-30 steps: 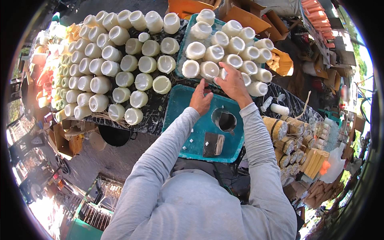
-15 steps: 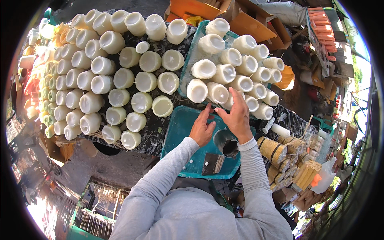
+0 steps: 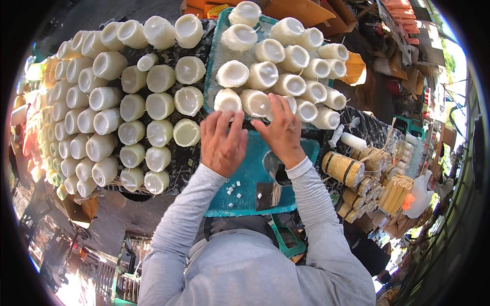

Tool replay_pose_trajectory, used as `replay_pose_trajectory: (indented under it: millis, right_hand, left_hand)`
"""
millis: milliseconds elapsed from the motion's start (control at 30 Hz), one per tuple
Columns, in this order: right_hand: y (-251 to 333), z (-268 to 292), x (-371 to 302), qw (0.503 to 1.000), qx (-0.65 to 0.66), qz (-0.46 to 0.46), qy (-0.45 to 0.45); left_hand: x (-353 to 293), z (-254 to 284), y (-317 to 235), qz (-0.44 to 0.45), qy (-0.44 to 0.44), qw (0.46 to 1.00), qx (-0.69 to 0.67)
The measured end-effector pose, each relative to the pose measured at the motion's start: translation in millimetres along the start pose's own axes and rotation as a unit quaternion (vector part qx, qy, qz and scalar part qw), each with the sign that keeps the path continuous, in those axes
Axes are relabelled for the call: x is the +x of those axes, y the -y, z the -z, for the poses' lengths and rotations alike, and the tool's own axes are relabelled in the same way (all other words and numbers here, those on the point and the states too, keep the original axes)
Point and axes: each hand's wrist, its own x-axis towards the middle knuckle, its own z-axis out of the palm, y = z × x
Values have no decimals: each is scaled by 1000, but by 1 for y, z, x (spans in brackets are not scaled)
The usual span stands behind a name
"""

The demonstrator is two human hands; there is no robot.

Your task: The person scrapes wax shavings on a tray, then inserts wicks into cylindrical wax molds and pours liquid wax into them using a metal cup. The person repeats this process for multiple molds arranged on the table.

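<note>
White pillar candles with wicks stand crowded in the far teal tray [image 3: 213, 66]. My left hand [image 3: 223, 144] reaches its bent, slightly spread fingers to the near edge of the front-left candle [image 3: 227, 99]; whether they touch it I cannot tell. My right hand [image 3: 283, 133] is open, thumb apart from the fingers, beside another front-row candle [image 3: 255, 103]. Below both hands lies a nearer teal tray [image 3: 224, 204] holding a metal cup [image 3: 275, 168], partly behind my right wrist, several small white cubes [image 3: 232, 191] and a dark flat piece [image 3: 264, 196].
Rows of white candles [image 3: 159, 106] fill the dark-covered table [image 3: 196, 160] on the left. To the right are tied bundles of pale sticks [image 3: 343, 168] and a white cylinder [image 3: 353, 141]. Cardboard boxes [image 3: 306, 13] stand beyond the far tray. A green stool [image 3: 288, 239] is below.
My left hand has moved left and forward to the front-left candle. My right hand has shifted slightly left. The whole view has swung, with the trays now further left and the white cubes uncovered.
</note>
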Motion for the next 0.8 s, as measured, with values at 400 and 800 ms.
replay_pose_trajectory:
  millis: [400, 800]
  right_hand:
    - [-4, -4, 2, 996, 65, 25, -49]
    - [-7, -2, 4, 996, 76, 19, -45]
  left_hand:
    - [98, -22, 40, -221, 194, 956, -10]
    - [116, -31, 50, -230, 250, 940, -18]
